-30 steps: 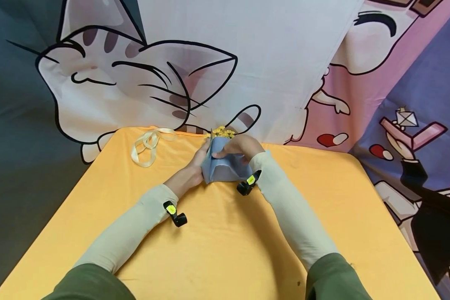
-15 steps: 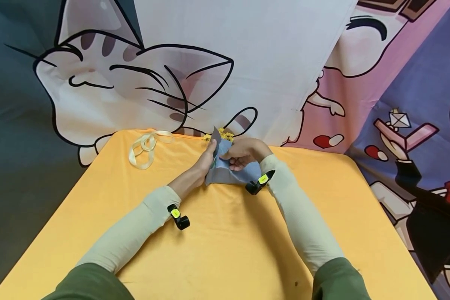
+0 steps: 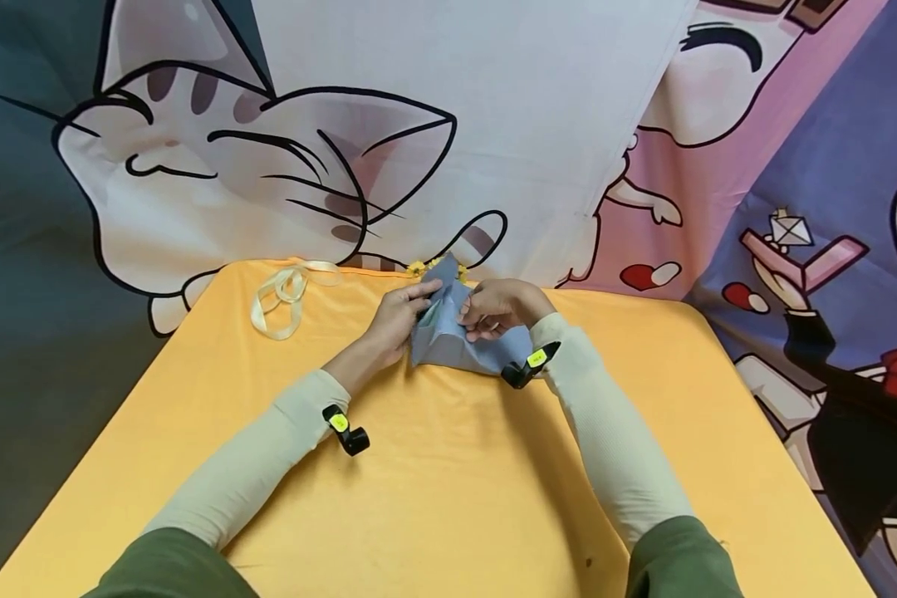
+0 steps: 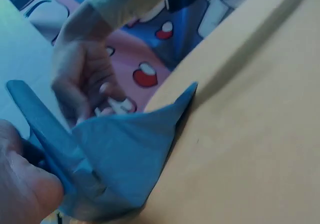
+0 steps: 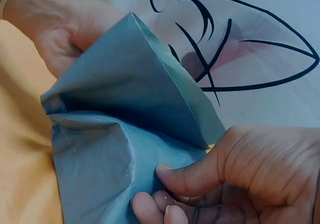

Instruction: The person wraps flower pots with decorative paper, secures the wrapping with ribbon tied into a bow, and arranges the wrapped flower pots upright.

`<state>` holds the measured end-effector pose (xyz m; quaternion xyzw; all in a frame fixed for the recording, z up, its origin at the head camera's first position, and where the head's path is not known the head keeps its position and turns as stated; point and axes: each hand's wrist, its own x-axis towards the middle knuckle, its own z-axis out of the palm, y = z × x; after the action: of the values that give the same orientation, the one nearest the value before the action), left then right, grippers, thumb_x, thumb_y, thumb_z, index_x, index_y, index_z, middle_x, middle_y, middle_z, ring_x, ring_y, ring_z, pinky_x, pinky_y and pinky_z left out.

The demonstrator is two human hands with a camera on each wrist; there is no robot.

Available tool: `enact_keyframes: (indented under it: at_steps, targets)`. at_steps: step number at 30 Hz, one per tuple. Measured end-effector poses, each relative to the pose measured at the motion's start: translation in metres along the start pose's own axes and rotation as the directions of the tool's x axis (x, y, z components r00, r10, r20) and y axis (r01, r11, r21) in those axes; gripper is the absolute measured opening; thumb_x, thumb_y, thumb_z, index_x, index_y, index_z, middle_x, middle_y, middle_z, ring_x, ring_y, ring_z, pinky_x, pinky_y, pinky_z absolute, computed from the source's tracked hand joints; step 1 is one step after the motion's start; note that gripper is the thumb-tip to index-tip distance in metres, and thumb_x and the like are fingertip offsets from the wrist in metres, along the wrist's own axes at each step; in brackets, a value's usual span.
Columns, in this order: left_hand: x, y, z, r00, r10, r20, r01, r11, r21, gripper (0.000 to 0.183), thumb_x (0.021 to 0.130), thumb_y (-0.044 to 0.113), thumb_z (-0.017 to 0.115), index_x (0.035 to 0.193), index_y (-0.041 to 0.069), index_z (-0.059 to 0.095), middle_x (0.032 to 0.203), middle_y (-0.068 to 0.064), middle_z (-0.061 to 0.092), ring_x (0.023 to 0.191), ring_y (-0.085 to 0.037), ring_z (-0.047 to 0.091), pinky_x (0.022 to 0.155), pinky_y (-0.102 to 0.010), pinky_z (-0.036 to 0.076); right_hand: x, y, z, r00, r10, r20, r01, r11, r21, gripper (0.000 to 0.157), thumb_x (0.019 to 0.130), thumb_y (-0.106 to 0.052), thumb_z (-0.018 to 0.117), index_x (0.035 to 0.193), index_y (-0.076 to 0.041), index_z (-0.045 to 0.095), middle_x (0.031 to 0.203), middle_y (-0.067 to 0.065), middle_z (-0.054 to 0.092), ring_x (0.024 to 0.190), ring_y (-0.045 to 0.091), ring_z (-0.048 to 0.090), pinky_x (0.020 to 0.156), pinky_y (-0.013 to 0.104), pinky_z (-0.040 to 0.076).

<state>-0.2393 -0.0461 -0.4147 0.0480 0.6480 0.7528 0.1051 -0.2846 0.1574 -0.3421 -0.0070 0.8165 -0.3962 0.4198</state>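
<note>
Blue-grey wrapping paper (image 3: 448, 336) stands folded round a bunch of yellow flowers (image 3: 416, 268) at the table's far side. Only a few blossoms show behind the paper's pointed top. My left hand (image 3: 396, 320) grips the left flap, its fingers partly hidden by the paper in the right wrist view. On the other side my right hand (image 3: 507, 304) has curled fingers and pinches the front layer of the paper (image 5: 115, 154) with the thumb. Below that hand the paper's right part spreads out low over the table.
A loosely coiled cream ribbon (image 3: 278, 303) lies at the far left of the table with the yellow cloth (image 3: 419, 498). Behind the far edge hangs a backdrop (image 3: 553, 124) printed with cartoon figures.
The left flap has been folded over to the right, covering more of the flowers, and my left fingers have moved with it. My right hand has shifted slightly right.
</note>
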Motion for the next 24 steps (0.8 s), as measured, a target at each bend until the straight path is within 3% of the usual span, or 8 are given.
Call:
enact_keyframes:
  at_steps: [3,7,11,13,15,19,24]
  targets:
    - [0.002,-0.002,-0.006,1.0,0.02,0.024,-0.023,0.995,0.101,0.044,0.119,0.007,0.053,0.163,0.006,0.059,0.181,-0.007,0.044,0.175,-0.023,0.029,0.142,-0.04,0.029,0.0,-0.001,0.0,1.0,-0.012,0.006,0.012,1.0,0.009,0.022,0.115,-0.014,0.063,0.093,-0.01,0.063,0.086,0.005,0.07,0.074,0.014,0.067,0.065,0.026,0.053]
    - [0.0,-0.006,-0.005,0.994,0.094,0.049,-0.103,0.966,0.237,0.045,0.12,0.011,0.054,0.164,0.006,0.057,0.182,-0.007,0.041,0.175,-0.023,0.029,0.142,-0.039,0.028,-0.001,-0.005,0.001,1.0,-0.027,0.013,0.027,0.999,0.017,0.025,0.114,-0.016,0.065,0.09,-0.01,0.065,0.084,0.005,0.073,0.068,0.012,0.065,0.063,0.025,0.054]
    - [-0.004,-0.008,0.001,0.985,0.156,0.079,-0.173,0.924,0.341,0.048,0.122,0.013,0.048,0.169,0.005,0.049,0.186,-0.006,0.031,0.178,-0.021,0.018,0.145,-0.039,0.018,-0.002,-0.009,0.002,0.999,-0.043,0.006,0.043,0.999,0.0,0.025,0.114,-0.014,0.065,0.09,-0.009,0.066,0.085,0.006,0.075,0.067,0.011,0.065,0.062,0.024,0.054]
    - [-0.006,-0.007,0.003,0.98,0.167,0.106,-0.196,0.89,0.413,0.05,0.123,0.017,0.043,0.172,0.005,0.043,0.188,-0.005,0.025,0.179,-0.021,0.009,0.146,-0.042,0.011,-0.002,-0.01,0.002,0.999,-0.051,0.003,0.051,0.999,-0.006,0.024,0.114,-0.013,0.065,0.09,-0.008,0.065,0.085,0.006,0.076,0.069,0.012,0.066,0.062,0.024,0.054]
    - [0.0,-0.016,0.0,0.972,0.18,0.149,-0.231,0.834,0.501,0.055,0.125,0.027,0.038,0.176,0.007,0.036,0.19,-0.006,0.019,0.18,-0.022,0.002,0.147,-0.044,0.005,-0.002,-0.011,0.002,0.998,-0.056,0.004,0.056,0.998,-0.009,0.025,0.114,-0.013,0.065,0.089,-0.009,0.063,0.085,0.006,0.076,0.069,0.011,0.066,0.061,0.023,0.053]
    - [0.002,-0.013,0.005,0.971,0.141,0.191,-0.234,0.697,0.678,0.062,0.124,0.035,0.031,0.179,0.008,0.027,0.192,-0.009,0.01,0.18,-0.03,0.0,0.146,-0.055,0.001,0.0,-0.009,0.0,0.998,-0.057,0.005,0.057,0.998,-0.002,0.027,0.114,-0.012,0.063,0.088,-0.011,0.057,0.084,0.006,0.075,0.068,0.011,0.067,0.06,0.022,0.052]
    - [0.004,-0.002,0.012,0.974,0.108,0.201,-0.228,0.511,0.829,0.065,0.119,0.033,0.029,0.18,0.01,0.025,0.191,-0.01,0.009,0.176,-0.036,0.013,0.141,-0.061,0.012,0.004,-0.003,-0.001,0.999,-0.042,0.013,0.041,0.999,0.031,0.026,0.113,-0.01,0.064,0.091,-0.011,0.05,0.086,0.005,0.071,0.075,0.013,0.073,0.062,0.023,0.054]
